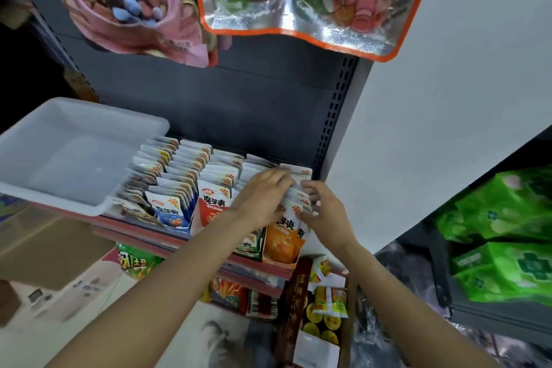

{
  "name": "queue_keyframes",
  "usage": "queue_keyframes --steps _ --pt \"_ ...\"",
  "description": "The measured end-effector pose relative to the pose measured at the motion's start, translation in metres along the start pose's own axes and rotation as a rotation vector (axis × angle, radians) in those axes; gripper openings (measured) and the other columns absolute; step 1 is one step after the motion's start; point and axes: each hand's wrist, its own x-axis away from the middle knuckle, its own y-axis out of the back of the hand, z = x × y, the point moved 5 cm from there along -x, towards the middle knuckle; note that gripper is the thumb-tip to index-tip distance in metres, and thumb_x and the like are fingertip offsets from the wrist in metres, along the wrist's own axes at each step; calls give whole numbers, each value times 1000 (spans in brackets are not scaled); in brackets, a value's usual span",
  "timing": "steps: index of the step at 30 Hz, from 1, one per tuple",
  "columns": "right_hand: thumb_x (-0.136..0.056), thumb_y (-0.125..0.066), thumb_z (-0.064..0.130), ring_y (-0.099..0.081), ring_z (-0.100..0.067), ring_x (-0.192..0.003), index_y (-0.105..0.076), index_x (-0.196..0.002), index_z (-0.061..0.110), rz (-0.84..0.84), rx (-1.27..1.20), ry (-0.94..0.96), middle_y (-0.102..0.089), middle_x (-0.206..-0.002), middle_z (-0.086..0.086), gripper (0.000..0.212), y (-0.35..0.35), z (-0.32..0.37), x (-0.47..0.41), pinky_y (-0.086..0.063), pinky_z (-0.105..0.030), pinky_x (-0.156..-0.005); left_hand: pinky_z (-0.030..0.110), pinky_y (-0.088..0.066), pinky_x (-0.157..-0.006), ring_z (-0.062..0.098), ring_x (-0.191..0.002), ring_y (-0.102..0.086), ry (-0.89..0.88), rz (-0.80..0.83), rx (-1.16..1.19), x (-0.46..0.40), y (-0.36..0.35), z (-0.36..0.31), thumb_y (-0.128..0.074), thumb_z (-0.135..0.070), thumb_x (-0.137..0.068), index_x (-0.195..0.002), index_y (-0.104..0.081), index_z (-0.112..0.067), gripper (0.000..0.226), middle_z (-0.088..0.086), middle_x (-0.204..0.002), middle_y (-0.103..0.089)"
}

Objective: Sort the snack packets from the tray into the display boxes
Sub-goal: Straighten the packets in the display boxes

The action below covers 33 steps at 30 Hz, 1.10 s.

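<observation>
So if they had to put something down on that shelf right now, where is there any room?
The white tray on the left shows a bare floor inside its rim; that is the one open patch. Right of it, the rows of snack packets stand tightly packed up to the dark shelf back. Both hands, left hand and right hand, crowd the orange display box at the right end.
</observation>
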Motion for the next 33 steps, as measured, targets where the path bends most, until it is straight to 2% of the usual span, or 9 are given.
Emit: queue_keyframes --steps 3,6,9,11,17,23,25,29,33 --pt "-79 -72 6 -53 9 -86 -54 -116 17 21 -43 29 -57 -97 12 42 13 -1 -4 -44 -6 -76 29 -18 -112 18 -136 -24 -30 -36 -23 3 4 -1 -64 -27 -82 -137 -40 -22 59 0 -146 -30" --pt "-90 -60 11 -56 -2 -91 -56 -115 19 -111 -1 3 -59 -113 -2 27 31 -4 -19 -41 -6 -76 29 -14 -114 17 -139 -19 -49 -35 -14 6 5 -2 -62 -28 -85 -137 -40 -24 56 -1 -150 -28" --pt "-92 -56 10 -56 -15 -105 -54 -129 9 -63 119 -22 -57 -122 -8 37 31 -7 -38 -38 -10 -84 29 -6 -116 16 -144 -10 -49 -13 -15 7 6 -3 -59 -28 -88 -141 -35 -25 57 -2 -156 -18" --pt "-88 -63 11 -56 -14 -97 -57 -126 9 -5 120 -21 -61 -113 -9 38 26 -5 -47 -37 -6 -76 29 -7 -116 16 -144 -9 -49 -25 -30 9 7 -4 -58 -28 -89 -140 -36 -24 56 -1 -156 -16" --pt "-84 -66 19 -51 -19 -77 -66 -85 8 143 404 26 -58 -82 -4 11 16 2 -62 -35 -28 -64 28 -26 -102 17 -123 -37 -75 -7 -94 7 6 -15 -61 -37 -86 -132 -39 -17 55 1 -131 -46" --pt "-82 -67 12 -54 -21 -64 -66 -73 11 -230 603 311 -54 -73 -4 9 22 17 -33 -35 -24 -47 31 -27 -100 19 -125 -36 -68 33 -104 4 6 -19 -61 -35 -87 -136 -39 -18 56 1 -135 -44" --pt "-78 -69 10 -53 -22 -58 -62 -70 10 -202 638 348 -52 -70 -6 10 17 13 -25 -32 -23 -45 31 -26 -101 18 -126 -35 -65 27 -103 5 5 -20 -60 -34 -87 -136 -40 -18 55 0 -137 -42" --pt "-88 -58 11 -52 -25 -76 -58 -76 10 -24 578 199 -46 -80 -4 12 11 4 -39 -32 -28 -56 31 -25 -98 18 -123 -36 -63 28 -133 7 4 -19 -59 -37 -85 -133 -42 -18 54 0 -132 -46" --pt "-89 -61 21 -50 -23 -110 -63 -118 14 137 524 128 -54 -114 -10 30 9 1 -49 -44 -30 -87 32 -23 -102 19 -125 -36 -66 94 -151 9 1 -17 -62 -42 -82 -138 -34 -17 67 1 -134 -47"
